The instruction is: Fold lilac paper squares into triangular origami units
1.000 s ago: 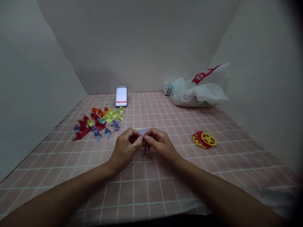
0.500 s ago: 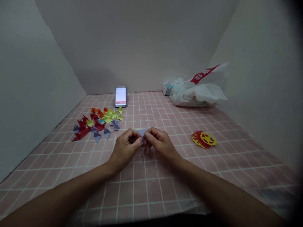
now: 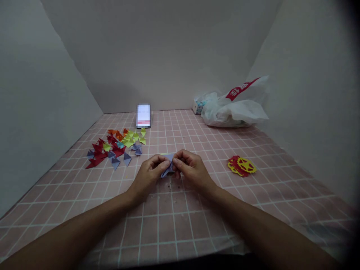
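Observation:
A small piece of purple origami paper (image 3: 168, 170), partly folded, is held between my two hands at the middle of the table. My left hand (image 3: 150, 170) pinches its left side between thumb and fingers. On the right side, my right hand (image 3: 189, 167) grips it the same way, thumb on top. Much of the paper is hidden by the fingers. A yellow edge of paper (image 3: 164, 153) shows just behind the purple piece. Beyond my left hand lie several folded paper pieces (image 3: 97, 155) in red, orange, yellow, blue and purple.
A pink checked tablecloth (image 3: 174, 232) covers the table. A phone (image 3: 143, 115) stands upright at the back. Back right are a white plastic bag (image 3: 236, 110) and a small box (image 3: 197, 106). Red and yellow gear-shaped cutouts (image 3: 246, 165) lie stacked on the right.
The purple paper has turned between my fingers, and a folded flap now shows below my left thumb. My right hand has tilted slightly; both hands stay in nearly the same place.

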The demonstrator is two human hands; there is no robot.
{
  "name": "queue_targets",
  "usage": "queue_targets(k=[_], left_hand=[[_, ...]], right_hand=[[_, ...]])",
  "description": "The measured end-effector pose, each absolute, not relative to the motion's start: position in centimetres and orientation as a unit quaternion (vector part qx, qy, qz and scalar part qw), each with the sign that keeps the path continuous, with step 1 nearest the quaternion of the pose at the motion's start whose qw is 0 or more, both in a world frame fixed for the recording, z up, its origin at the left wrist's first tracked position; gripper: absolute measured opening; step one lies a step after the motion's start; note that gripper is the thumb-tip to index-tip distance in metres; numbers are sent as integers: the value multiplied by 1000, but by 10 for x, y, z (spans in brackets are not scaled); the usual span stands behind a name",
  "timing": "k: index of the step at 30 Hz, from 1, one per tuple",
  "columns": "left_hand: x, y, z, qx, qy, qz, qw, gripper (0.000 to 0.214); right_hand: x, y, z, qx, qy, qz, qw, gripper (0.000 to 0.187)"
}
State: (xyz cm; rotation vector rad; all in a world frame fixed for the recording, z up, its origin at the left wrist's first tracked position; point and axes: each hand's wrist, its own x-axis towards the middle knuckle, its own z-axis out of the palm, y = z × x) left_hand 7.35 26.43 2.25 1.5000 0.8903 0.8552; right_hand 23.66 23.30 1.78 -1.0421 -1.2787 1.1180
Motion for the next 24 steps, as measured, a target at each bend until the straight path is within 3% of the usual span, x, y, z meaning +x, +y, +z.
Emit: queue_targets(k=[6, 13, 24], left_hand=[[72, 264, 28, 669, 393, 358, 520, 23], [74, 264, 28, 668, 420, 359, 498, 14], [75, 263, 24, 637, 380, 365, 563, 15]], right_hand=[[236, 234, 16, -442, -545, 469, 536, 18], [233, 233, 17, -449, -529, 474, 542, 17], [233, 233, 16, -448, -544, 458, 542, 13]])
